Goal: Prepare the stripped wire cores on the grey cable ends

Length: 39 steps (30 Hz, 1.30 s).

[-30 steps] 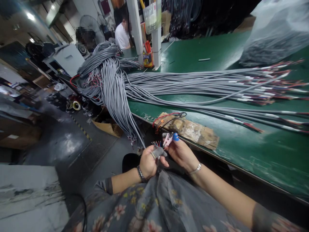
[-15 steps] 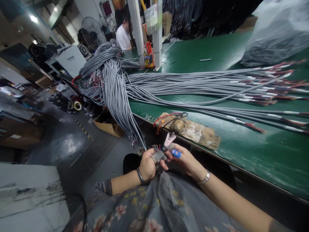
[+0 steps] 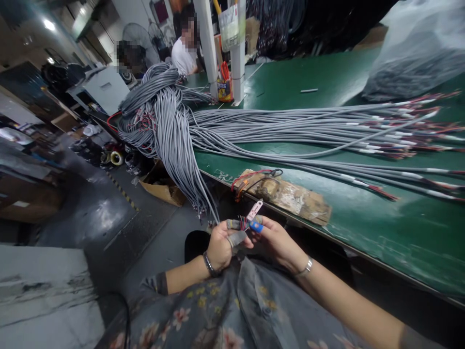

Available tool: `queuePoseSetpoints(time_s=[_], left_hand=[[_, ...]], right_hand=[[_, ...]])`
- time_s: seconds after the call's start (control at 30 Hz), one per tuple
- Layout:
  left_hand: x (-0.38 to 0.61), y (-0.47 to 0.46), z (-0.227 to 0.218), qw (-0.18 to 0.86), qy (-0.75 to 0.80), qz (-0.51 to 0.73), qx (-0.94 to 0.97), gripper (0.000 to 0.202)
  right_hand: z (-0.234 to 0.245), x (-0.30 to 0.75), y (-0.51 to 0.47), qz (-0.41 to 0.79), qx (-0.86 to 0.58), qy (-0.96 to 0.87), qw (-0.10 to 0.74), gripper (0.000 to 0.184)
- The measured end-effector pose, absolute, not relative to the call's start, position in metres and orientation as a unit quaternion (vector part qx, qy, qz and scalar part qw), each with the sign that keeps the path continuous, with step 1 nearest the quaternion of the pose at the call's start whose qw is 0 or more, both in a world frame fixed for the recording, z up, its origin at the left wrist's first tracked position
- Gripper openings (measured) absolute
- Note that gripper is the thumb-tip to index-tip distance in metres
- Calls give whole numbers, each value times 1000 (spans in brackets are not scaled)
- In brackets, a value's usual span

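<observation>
My left hand is closed around the end of a grey cable, and its coloured inner wires fan out above my thumb. My right hand is closed on a small pink cutting tool, with a blue cap on one fingertip. The tool's tip sits right at the coloured wires. Both hands are held over my lap, just in front of the green table's near edge.
A big bundle of grey cables lies across the green table and hangs off its left end. A worn cardboard piece with red wire sits at the near edge. A clear plastic bag lies far right. People sit at the back.
My right hand has shifted the pink tool down and left, closer to the wire ends. My left hand has stayed on the cable end.
</observation>
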<state>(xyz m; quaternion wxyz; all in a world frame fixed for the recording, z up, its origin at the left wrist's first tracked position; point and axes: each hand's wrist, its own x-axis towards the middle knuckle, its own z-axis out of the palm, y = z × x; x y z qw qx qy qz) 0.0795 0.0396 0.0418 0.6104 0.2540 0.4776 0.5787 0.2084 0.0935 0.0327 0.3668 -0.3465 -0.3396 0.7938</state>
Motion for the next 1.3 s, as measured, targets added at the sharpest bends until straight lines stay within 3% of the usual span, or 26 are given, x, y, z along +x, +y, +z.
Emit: queuePoseSetpoints(time_s=[0.23, 0.47, 0.73, 0.93, 1.3], left_hand=[[69, 35, 36, 688, 418, 528, 270, 37], [69, 37, 46, 605, 439, 603, 278, 34], [73, 40, 42, 533, 498, 604, 322, 32], [76, 45, 42, 549, 474, 611, 316, 29], [76, 46, 43, 553, 483, 592, 332, 31]], right_hand=[[31, 207, 96, 821, -343, -292, 350, 34], [39, 209, 109, 839, -313, -281, 346, 40], [38, 206, 109, 622, -418, -481, 455, 48], [36, 203, 111, 723, -353, -425, 415, 54], [34, 197, 121, 771, -328, -332, 434, 53]])
